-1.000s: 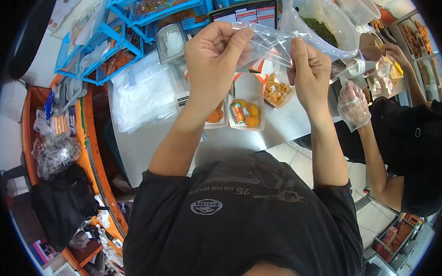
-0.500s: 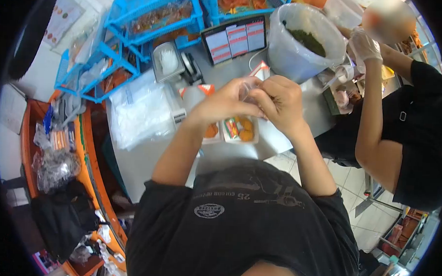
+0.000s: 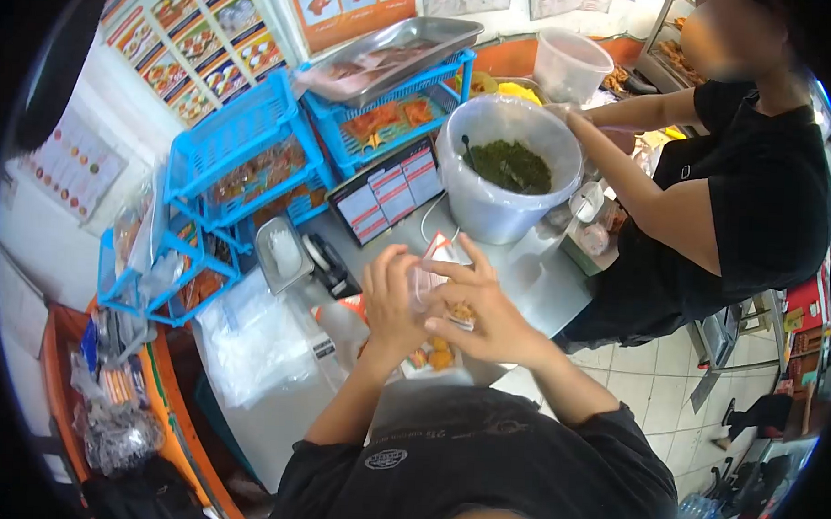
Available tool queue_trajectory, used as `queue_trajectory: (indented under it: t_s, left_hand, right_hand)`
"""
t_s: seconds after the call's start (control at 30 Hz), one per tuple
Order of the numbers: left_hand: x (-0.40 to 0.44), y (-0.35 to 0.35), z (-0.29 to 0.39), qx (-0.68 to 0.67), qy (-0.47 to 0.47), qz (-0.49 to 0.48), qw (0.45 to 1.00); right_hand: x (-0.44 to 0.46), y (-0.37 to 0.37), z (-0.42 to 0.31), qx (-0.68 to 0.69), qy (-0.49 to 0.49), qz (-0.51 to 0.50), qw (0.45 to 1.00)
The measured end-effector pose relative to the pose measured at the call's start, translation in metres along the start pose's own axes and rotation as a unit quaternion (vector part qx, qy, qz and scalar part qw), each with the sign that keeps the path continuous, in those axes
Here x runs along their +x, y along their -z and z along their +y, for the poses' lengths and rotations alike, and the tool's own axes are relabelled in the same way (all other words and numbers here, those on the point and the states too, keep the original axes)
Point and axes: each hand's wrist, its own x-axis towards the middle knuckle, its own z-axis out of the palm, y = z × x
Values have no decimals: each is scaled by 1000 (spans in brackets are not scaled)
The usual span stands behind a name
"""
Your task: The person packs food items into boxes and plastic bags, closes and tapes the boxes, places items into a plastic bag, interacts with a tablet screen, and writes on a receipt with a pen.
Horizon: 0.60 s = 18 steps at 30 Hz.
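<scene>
Both hands meet over the food boxes on the metal table. My left hand [image 3: 391, 300] is curled round a small clear plastic bag [image 3: 422, 283]. My right hand [image 3: 482, 308] has its fingers spread and bent beside the bag, its thumb near my left fingers; whether it grips the plastic is hard to tell. Below the hands, a paper box [image 3: 423, 370] with golden fried pieces is partly covered. Some crumbly fried food [image 3: 461, 311] shows between the right fingers.
Clear plastic bags [image 3: 252, 345] lie at the left, near a metal tray [image 3: 285, 253]. A tablet [image 3: 388, 193] stands behind, beside a lined bucket [image 3: 505, 171] of chopped greens. Blue baskets [image 3: 231, 175] are stacked at the back left. A co-worker [image 3: 756, 207] stands at the right.
The view has tilted up, showing wall posters and more baskets. My hands have come together from holding the bag stretched between them, and my right fingers have spread. The co-worker's arms now reach toward the bucket.
</scene>
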Motion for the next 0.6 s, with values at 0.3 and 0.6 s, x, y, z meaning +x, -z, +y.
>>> queue_trajectory:
  t_s: [0.3,0.6]
  left_hand:
    - [78,9,-42,-291,116,-13,949]
    - [142,-16,-46,-243,-18,-347,905]
  right_hand:
    - [177,31,252,-433,130,-305,838]
    - [180,27,270,-596,137,-463,642]
